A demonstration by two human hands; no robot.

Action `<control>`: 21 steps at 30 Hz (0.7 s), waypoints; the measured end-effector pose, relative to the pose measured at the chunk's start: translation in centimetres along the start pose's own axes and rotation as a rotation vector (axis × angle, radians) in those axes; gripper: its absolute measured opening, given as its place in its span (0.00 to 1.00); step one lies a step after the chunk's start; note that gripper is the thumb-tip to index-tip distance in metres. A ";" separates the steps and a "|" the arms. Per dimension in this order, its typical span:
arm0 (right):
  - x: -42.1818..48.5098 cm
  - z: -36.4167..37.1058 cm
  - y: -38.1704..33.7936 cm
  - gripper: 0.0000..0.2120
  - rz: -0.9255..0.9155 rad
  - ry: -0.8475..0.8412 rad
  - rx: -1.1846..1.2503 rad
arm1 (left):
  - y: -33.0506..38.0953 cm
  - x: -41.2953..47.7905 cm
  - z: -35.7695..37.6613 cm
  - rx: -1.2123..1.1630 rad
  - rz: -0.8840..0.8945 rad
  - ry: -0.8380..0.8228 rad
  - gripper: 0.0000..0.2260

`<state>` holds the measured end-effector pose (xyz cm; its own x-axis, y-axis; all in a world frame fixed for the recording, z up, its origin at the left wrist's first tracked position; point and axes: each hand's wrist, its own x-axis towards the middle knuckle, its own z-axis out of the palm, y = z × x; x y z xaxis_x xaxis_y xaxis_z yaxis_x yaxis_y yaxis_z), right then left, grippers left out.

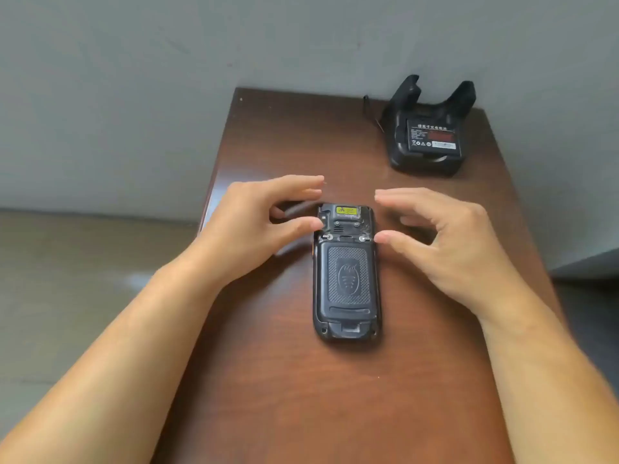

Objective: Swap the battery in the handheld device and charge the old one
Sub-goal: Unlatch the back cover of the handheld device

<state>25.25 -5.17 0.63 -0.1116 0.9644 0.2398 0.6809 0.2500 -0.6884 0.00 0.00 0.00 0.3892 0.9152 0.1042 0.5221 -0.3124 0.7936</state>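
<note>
From the head camera, a black handheld device [346, 272] lies face down on a brown wooden surface [335, 396], its long side running away from the person; the textured back cover [348, 279] is in place, with two small silver latches [364, 238] just above it and a yellow label [346, 210] near the far end. The left hand [254, 229] hovers at the device's far left corner, fingers spread and loosely curled, thumb tip at or just beside the edge near the left latch, holding nothing; the right hand [452, 239] sits opposite it, fingers likewise spread and gripping nothing, thumb tip at or just beside the right edge by the right latch; whether either thumb actually presses the casing cannot be told. Both forearms reach in from the near corners, flanking the device without covering it. At the far right of the surface, well apart from the hands, stands a black charging cradle [428, 159] with two upright prongs; a battery [433, 137] with a white-printed label rests in it. A grey wall [167, 78] rises behind; grey floor [67, 279] lies to the left of the surface.
</note>
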 end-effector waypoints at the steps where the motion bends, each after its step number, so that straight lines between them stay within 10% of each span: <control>1: 0.1 0.1 0.2 0.19 0.002 -0.008 0.015 | -0.3 0.2 -0.1 0.008 0.002 -0.019 0.21; 21: 0.1 1.7 0.6 0.10 0.029 0.119 0.084 | -0.1 0.6 -0.2 0.092 -0.016 -0.042 0.18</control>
<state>24.42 -4.74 -0.91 -0.0034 0.9555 0.2950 0.6194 0.2336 -0.7495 0.08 0.65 0.08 0.4104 0.9096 0.0649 0.5954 -0.3212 0.7364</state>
